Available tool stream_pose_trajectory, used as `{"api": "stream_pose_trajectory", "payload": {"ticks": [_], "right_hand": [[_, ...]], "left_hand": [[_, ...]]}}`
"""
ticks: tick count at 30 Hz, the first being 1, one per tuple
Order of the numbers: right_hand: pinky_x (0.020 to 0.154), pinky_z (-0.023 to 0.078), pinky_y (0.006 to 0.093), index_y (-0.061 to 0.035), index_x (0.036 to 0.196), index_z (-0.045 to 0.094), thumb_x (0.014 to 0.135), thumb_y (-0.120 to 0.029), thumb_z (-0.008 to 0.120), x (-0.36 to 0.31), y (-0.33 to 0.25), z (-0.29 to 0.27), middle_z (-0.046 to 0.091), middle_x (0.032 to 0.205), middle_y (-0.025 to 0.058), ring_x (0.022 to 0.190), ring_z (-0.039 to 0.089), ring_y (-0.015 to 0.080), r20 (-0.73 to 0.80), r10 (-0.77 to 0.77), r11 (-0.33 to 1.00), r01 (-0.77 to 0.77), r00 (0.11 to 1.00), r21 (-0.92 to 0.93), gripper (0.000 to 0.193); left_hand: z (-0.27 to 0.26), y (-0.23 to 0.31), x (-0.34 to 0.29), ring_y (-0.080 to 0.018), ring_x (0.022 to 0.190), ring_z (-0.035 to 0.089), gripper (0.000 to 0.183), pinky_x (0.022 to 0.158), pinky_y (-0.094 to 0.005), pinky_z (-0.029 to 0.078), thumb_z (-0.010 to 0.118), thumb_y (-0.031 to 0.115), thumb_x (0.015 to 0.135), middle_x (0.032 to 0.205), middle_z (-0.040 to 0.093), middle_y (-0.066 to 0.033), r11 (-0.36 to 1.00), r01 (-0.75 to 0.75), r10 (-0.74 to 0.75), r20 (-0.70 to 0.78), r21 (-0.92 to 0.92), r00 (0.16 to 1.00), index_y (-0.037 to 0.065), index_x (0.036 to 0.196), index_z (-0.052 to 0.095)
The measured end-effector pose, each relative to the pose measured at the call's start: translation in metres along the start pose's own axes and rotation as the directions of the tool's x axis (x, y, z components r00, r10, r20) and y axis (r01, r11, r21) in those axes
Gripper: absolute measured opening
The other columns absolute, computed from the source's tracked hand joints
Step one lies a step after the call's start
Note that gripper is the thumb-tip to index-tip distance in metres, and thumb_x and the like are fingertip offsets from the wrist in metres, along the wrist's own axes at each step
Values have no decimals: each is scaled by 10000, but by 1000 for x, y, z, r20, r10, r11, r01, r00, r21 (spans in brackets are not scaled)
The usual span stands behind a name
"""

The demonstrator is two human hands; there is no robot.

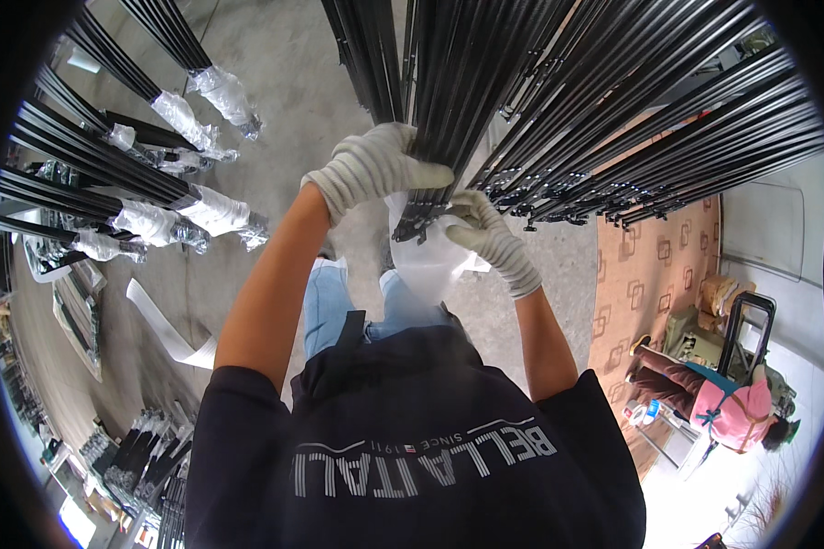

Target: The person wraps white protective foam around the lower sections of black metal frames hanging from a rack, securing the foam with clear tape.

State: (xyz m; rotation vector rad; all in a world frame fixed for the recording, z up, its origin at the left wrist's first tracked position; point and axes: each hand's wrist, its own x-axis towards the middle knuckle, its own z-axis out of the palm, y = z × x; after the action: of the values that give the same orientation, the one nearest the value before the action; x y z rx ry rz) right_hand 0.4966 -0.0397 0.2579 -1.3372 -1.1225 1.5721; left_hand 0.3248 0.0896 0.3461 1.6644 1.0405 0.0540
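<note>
The gloved left hand (pixel 368 171) clasps a bundle of black rods (pixel 441 128), the gloved right hand (pixel 493 240) pinching a translucent white sheet (pixel 423 267) by its end

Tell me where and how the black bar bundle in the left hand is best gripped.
Probably just above its near end, coming from the left: the black bar bundle is narrow there, its bars side by side, so a palm can wrap it as the left hand does, thumb across. Keep off the uneven tip, where the white sheet and right hand are.
</note>
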Motion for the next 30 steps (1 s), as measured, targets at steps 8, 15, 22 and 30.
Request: {"api": "stream_pose_trajectory", "payload": {"ticks": [8,15,22,30], "right_hand": [[675,431,303,-54,856,584,700,-192,596,16,-15,1,589,839,117,765,561,235,-196,105,633,-218,975,-743,208],[637,441,275,-70,874,599,665,-101,630,18,0,-4,576,767,82,710,558,191,-231,-225,678,-18,947,-735,213],[604,416,190,-29,863,588,692,31,586,4,-4,4,557,740,-8,659,500,63,-406,-261,929,114,876,-352,181],[603,427,197,-36,763,593,709,21,579,-9,0,11,573,702,3,652,519,70,-498,-326,942,235,803,-238,79]], "left_hand": [[35,-11,23,-115,858,549,278,766,-234,446,626,116,700,919,590,-33,839,-136,243,140,-526,960,38,962,574],[38,-15,24,-112,694,551,231,608,-245,477,635,199,718,774,597,-48,839,-462,493,42,-289,869,21,857,587],[35,-12,20,-108,733,538,232,673,-232,472,653,195,709,804,602,-38,901,-342,373,72,-267,925,36,866,590],[41,-32,37,-107,730,560,263,656,-243,467,682,238,673,787,620,-35,895,-312,375,157,-319,914,60,854,614]]}}
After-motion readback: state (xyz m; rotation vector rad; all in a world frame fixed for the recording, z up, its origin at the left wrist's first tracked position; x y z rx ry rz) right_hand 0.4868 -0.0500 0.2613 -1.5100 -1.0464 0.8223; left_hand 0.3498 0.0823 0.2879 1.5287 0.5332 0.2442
